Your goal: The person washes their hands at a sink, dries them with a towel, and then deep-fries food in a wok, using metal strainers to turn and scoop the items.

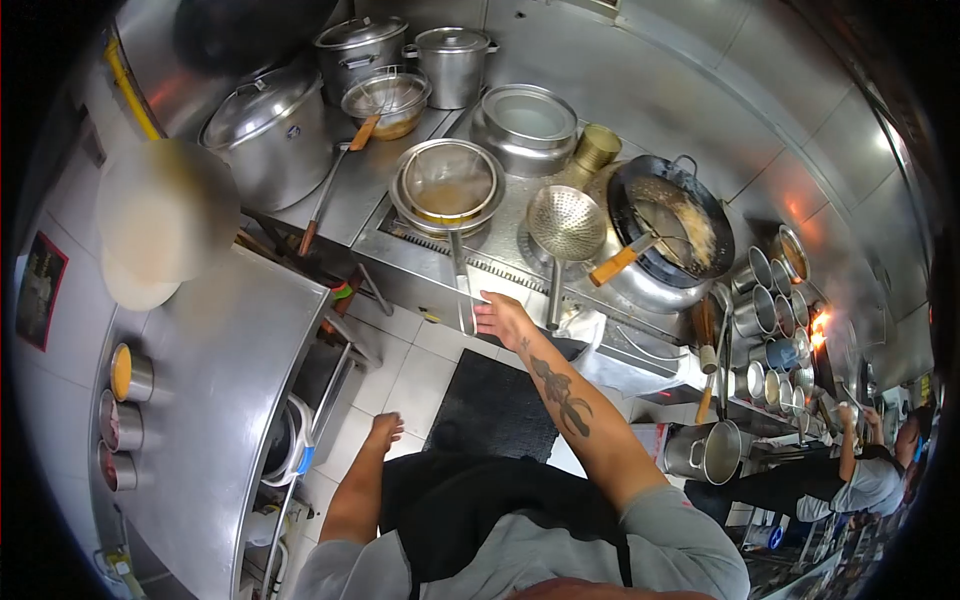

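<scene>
As the head view showed, the mesh strainer point(450, 182) sat over a metal bowl point(398, 207) on the steel worktop point(514, 190), its handle running back toward the person and ending right at the right hand point(500, 316); contact unclear. Right arm reached forward, elbow bent slightly, fingers extended and a bit spread. Perforated ladle point(567, 222) lay just right of the strainer. Left hand point(384, 431) hung low, well apart from it, fingers loosely curled, empty.
</scene>
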